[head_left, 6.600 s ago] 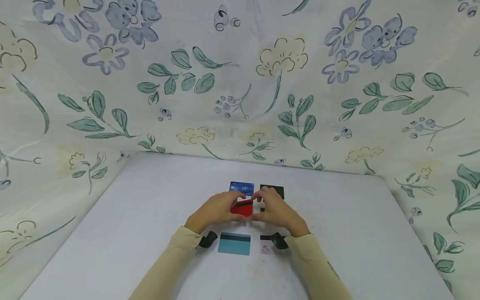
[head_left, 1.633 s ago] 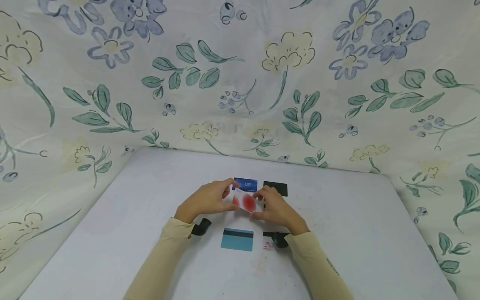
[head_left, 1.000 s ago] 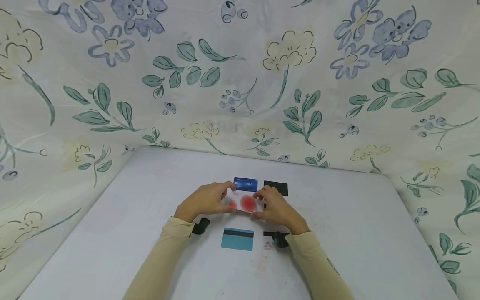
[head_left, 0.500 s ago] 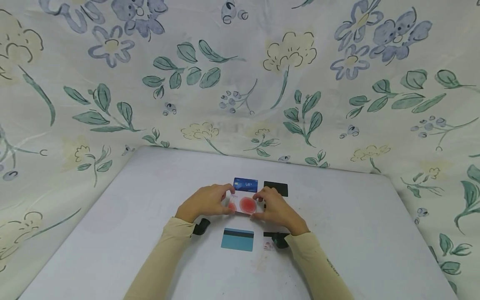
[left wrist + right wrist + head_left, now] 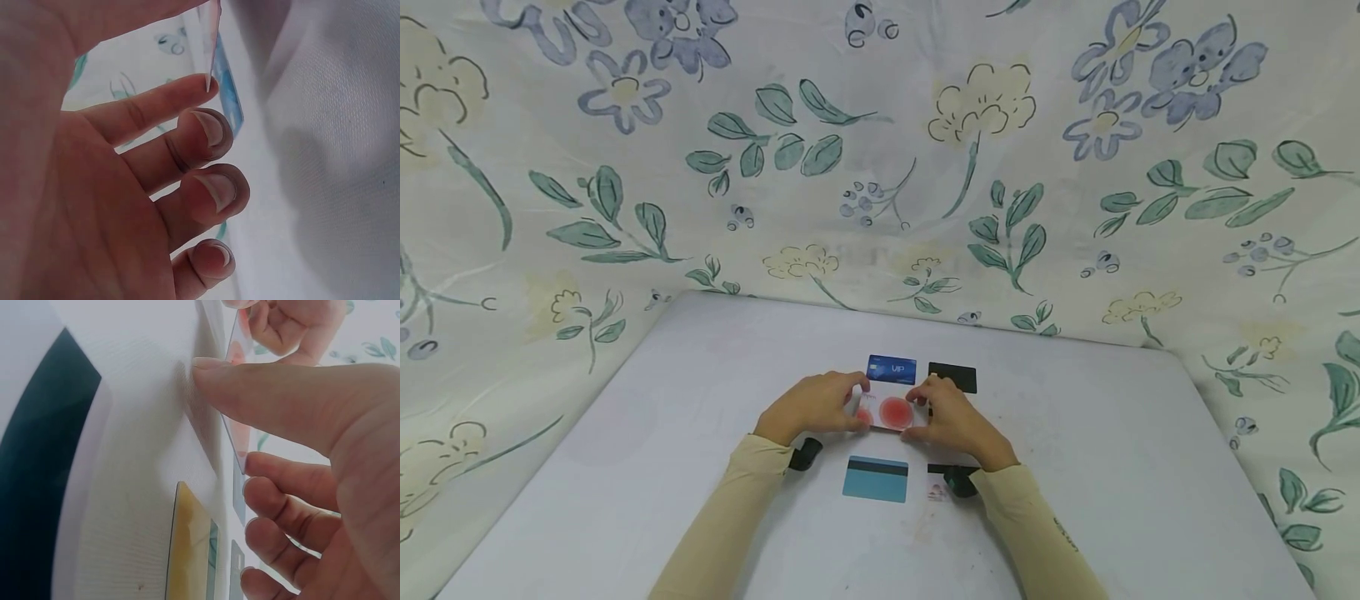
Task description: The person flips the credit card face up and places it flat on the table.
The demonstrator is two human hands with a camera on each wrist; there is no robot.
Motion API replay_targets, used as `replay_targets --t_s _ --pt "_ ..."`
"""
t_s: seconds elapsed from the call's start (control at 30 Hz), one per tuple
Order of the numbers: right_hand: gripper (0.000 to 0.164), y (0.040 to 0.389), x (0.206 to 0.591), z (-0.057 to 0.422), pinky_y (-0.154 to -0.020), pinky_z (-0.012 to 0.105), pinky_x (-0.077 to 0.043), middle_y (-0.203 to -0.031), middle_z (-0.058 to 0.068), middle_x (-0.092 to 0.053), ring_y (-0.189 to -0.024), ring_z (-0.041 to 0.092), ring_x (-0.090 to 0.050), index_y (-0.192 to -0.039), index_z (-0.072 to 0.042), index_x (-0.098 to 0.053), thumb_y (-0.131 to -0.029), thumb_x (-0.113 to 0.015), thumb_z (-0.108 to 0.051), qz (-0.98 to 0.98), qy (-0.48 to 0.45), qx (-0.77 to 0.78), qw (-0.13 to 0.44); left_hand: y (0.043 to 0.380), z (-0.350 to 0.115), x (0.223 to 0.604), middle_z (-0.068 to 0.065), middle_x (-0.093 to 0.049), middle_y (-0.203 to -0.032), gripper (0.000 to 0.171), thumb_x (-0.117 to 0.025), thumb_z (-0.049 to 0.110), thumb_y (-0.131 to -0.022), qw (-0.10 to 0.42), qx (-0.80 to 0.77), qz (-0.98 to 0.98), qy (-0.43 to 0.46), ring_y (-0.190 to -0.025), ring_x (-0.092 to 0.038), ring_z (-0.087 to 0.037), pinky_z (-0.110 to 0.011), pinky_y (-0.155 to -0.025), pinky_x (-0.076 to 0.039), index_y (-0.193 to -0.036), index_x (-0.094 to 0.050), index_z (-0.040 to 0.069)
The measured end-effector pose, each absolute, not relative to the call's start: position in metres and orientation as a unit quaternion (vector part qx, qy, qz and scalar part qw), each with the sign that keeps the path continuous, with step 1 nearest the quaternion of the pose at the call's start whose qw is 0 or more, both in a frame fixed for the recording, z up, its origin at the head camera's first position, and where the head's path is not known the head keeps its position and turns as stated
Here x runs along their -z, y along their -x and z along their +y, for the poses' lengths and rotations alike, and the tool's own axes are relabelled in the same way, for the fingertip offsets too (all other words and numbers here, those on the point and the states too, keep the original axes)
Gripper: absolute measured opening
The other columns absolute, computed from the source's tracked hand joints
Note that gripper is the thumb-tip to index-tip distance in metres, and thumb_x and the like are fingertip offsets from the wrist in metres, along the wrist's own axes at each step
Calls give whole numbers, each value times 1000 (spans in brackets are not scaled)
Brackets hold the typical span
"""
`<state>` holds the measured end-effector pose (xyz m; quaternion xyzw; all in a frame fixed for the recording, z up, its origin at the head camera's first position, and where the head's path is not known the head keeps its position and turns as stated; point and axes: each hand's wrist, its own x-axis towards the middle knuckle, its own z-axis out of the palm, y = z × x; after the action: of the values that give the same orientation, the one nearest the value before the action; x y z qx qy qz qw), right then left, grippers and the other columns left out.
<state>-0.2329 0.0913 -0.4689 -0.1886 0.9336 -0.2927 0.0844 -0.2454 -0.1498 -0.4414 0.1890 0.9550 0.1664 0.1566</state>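
The left hand (image 5: 816, 406) and right hand (image 5: 953, 417) pinch opposite ends of the red-spotted card (image 5: 887, 407), over the desk (image 5: 700, 367) beside the blue card (image 5: 892, 369); uneven finger pressure could tip it onto that neighbour. I count 6 cards: these 2, 1 black card (image 5: 958, 377), 1 teal card (image 5: 876, 482), 1 gold card (image 5: 189, 550) and 1 pale striped card (image 5: 936, 489).
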Motion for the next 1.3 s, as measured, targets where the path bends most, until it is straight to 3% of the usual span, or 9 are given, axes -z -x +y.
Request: replay_targets --t_s 0.7,1.3 --pt "49 229 470 90 -101 43 -56 -112 3 -64 -110 20 -52 -123 -13 -74 -80 -89 -31 936 181 284 98 243 -149 443 -2 -66 -102 53 -83 43 -84 165 -161 956 -184 -90 -59 -20 -42 -86 -56 -128 -63 21" --pt "51 231 473 91 -98 39 -57 -110 3 -63 -106 18 -51 -125 -12 -73 -80 -90 -31 937 187 278 101 241 -147 444 -4 -68 -107 52 -83 42 -84 169 -159 956 -178 -94 -60 -21 -46 -93 -57 -128 -64 20"
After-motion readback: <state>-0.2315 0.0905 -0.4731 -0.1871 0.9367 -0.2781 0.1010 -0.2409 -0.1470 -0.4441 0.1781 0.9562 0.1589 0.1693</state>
